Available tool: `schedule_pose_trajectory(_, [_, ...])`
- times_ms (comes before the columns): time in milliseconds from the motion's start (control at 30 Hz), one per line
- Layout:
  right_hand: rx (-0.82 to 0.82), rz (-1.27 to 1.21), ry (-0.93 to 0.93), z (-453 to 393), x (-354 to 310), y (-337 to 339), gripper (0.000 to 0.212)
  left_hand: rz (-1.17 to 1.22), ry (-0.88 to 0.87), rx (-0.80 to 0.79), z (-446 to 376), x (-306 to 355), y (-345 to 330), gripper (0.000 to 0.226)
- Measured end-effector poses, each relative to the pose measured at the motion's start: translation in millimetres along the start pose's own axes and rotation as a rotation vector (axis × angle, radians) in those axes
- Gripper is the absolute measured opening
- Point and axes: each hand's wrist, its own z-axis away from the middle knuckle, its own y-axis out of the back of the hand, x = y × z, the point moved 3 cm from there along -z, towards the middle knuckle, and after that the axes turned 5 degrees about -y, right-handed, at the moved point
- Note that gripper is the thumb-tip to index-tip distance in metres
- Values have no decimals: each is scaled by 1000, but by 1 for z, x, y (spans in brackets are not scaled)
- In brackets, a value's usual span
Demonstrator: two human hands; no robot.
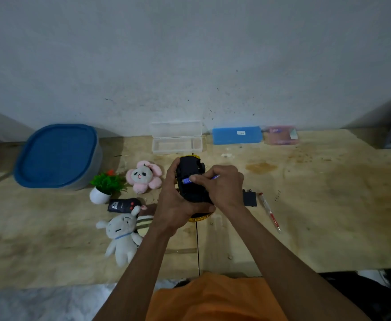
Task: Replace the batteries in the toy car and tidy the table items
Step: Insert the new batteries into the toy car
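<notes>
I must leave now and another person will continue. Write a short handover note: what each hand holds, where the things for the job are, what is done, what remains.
Left hand: grips the toy car, upside down, black underside up, above the table.
Right hand: pinches a purple battery at the car's underside; whether it is seated cannot be told.
Black cover piece lies on the table right of the hands, red screwdriver beside it.
Done: the compartment appears open.
Left: finish the batteries, refit the cover, tidy the plush toys, remote and open clear box.
</notes>
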Motion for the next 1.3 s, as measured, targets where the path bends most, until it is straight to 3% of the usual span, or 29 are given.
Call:
schedule_pose_trajectory(300, [-135, 7, -176, -9, 1, 4, 41, -24, 39, 6, 2, -6, 2, 128])
schedule_pose_trajectory(367, [-175, -21, -244, -7, 6, 5, 36, -45, 47, 1, 1, -7, 5, 129])
schedule_pose_trajectory(467, [-254, -339, -506, -6, 13, 14, 5, -49, 57, -1, 1, -9, 9, 130])
schedule_pose_trajectory(567, [-314, -628, -640, -2, 12, 26, 14, -45, 64, -1, 3, -11, 12, 126])
schedule_pose_trajectory(667, [-373, -737, -658, 4, 12, 33, 17, -57, 62, 0, 6, -13, 10, 125])
schedule_pose_trajectory(800, [-379, -802, -691, 9, 17, 34, 36, -57, 56, 0, 8, -10, 4, 122])
schedule_pose_trajectory(1200, [-382, -856, -650, 15, 18, 36, 13, -70, 67, 30, 10, -6, 8, 113])
schedule_pose_trajectory(1300, [-379, -821, -596, 16, 16, 37, 20, -80, 66, 35, 10, -7, 8, 111])
